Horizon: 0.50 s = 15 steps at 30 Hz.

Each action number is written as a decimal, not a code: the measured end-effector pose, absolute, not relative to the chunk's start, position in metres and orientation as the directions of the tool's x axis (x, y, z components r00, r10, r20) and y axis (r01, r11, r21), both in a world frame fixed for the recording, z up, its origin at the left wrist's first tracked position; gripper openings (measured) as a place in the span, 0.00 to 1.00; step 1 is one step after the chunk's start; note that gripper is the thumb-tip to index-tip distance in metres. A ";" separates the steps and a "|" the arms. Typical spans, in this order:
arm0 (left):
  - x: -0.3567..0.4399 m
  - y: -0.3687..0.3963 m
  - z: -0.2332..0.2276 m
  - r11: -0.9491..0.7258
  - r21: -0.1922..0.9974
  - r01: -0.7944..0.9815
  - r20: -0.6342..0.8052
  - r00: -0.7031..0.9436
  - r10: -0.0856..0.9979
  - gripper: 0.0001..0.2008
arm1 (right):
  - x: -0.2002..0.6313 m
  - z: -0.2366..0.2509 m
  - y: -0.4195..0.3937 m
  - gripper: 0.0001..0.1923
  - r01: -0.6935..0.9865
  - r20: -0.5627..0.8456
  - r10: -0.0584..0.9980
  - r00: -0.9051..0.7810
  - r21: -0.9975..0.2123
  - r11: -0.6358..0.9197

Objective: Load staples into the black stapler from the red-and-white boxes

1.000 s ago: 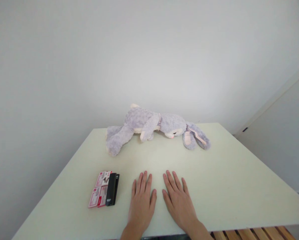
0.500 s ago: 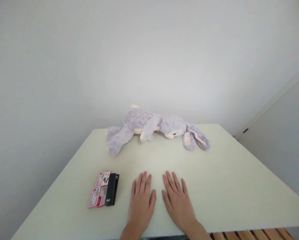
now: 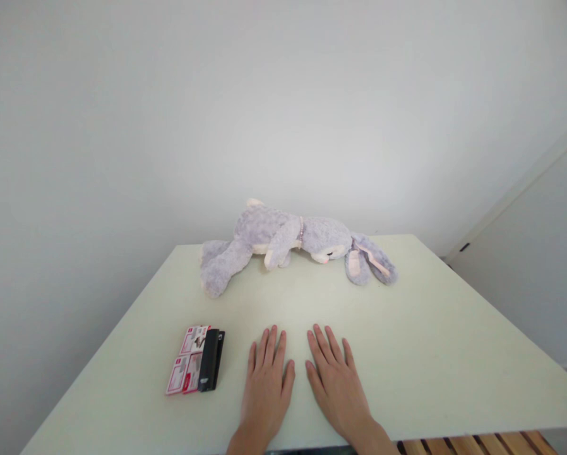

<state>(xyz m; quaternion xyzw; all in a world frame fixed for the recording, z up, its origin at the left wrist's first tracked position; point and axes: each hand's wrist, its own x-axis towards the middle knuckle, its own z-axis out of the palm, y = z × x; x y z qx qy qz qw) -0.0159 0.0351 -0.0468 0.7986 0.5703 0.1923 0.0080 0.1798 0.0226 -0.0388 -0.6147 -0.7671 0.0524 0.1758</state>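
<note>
Nothing on the tabletop (image 3: 430, 354) has changed place since the earlier frame; I register only a slight shift of the view, with the black stapler (image 3: 209, 359) and both hands sitting a touch further left in the picture.

Hand state: my left hand (image 3: 266, 387) lies flat, palm down, fingers extended and holding nothing. My right hand (image 3: 334, 382) lies the same way, released, just beside the left hand, the two thumbs near each other but apart.

Positions relative to the left hand: the black stapler lies near it on the little-finger side, resting against a red-and-white card pack (image 3: 185, 368) that lies on the stapler's far side. The grey plush rabbit (image 3: 283, 242) lies on its side well beyond the fingertips, at the far edge of the tabletop next to the white wall (image 3: 217, 114).
</note>
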 end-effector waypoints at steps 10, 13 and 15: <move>-0.016 0.036 -0.048 -0.351 0.220 0.910 0.310 0.276 0.910 0.32 | 0.179 -0.036 0.021 0.33 0.925 0.187 0.965 -0.184 -0.298 0.235; -0.015 0.036 -0.045 -0.350 0.195 0.916 0.308 0.281 0.909 0.32 | 0.181 -0.037 0.022 0.31 0.911 0.170 0.971 -0.166 -0.350 0.217; -0.016 0.032 -0.044 -0.347 0.165 0.923 0.304 0.288 0.908 0.32 | 0.178 -0.033 0.025 0.29 0.892 0.142 0.982 -0.127 -0.416 0.176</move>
